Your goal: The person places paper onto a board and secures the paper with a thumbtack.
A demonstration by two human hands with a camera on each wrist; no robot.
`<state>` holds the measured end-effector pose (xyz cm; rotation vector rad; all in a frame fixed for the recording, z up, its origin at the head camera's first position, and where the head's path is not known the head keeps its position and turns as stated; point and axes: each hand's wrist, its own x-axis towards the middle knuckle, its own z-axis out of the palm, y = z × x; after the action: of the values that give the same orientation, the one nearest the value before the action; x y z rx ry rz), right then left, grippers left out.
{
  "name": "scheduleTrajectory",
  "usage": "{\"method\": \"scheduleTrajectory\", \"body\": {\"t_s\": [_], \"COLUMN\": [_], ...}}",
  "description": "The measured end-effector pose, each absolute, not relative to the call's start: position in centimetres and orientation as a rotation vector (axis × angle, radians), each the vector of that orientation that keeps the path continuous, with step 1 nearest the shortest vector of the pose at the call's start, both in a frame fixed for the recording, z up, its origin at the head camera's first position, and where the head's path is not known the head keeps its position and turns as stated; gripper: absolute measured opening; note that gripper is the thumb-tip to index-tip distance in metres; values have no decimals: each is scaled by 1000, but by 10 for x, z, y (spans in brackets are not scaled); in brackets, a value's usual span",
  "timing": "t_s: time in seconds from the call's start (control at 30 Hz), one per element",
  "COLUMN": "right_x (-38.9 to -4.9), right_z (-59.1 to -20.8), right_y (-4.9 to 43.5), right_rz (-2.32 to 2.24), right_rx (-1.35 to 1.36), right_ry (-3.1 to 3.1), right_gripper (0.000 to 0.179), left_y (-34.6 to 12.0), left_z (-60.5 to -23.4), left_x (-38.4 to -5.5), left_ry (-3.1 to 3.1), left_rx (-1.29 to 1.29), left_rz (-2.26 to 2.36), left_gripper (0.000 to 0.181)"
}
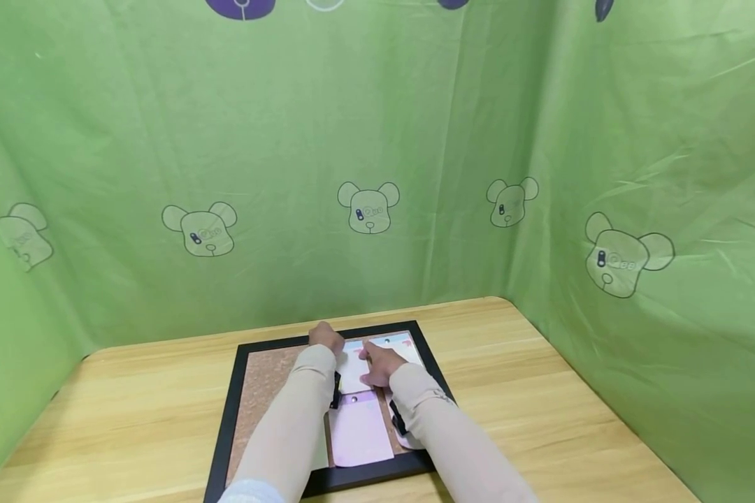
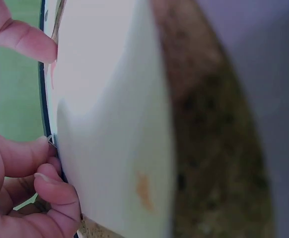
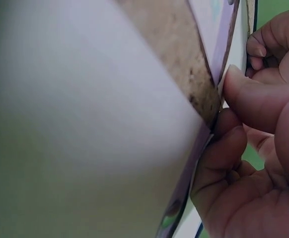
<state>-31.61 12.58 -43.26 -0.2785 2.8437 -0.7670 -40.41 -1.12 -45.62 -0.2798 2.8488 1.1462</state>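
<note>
A white sheet of paper (image 1: 351, 372) lies on the cork board (image 1: 269, 374), which has a black frame. At the sheet's top edge my left hand (image 1: 326, 337) has its thumb and finger pinched on a small glinting pin (image 2: 52, 142); most of it is hidden by the fingertips. My right hand (image 1: 382, 363) rests at the sheet's right side, index finger and thumb apart, fingertips touching the paper. In the right wrist view, the right fingers (image 3: 234, 134) bend close to a paper edge. Below the white sheet is a pinned purple sheet (image 1: 361, 432).
Another pinned sheet (image 1: 409, 347) is at the board's upper right. A paper (image 1: 409, 441) at lower right is partly covered by my right arm. A pale sheet (image 1: 321, 450) shows beside my left sleeve. The wooden table (image 1: 516, 377) is enclosed by green curtains (image 1: 289, 140).
</note>
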Motion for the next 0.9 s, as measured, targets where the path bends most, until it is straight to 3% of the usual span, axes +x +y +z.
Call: {"method": "scheduleTrajectory", "body": {"t_s": [0.9], "right_x": [-323], "right_z": [-440], "right_y": [127], "right_rz": [-786], "right_rx": [-253], "right_ry": [2833], "right_gripper": [37], "left_y": [-13], "left_z": [-449], "left_x": [-404], "left_ry": [2831], "left_rx": [-263], "left_rz": [1048], "left_gripper": [24]}}
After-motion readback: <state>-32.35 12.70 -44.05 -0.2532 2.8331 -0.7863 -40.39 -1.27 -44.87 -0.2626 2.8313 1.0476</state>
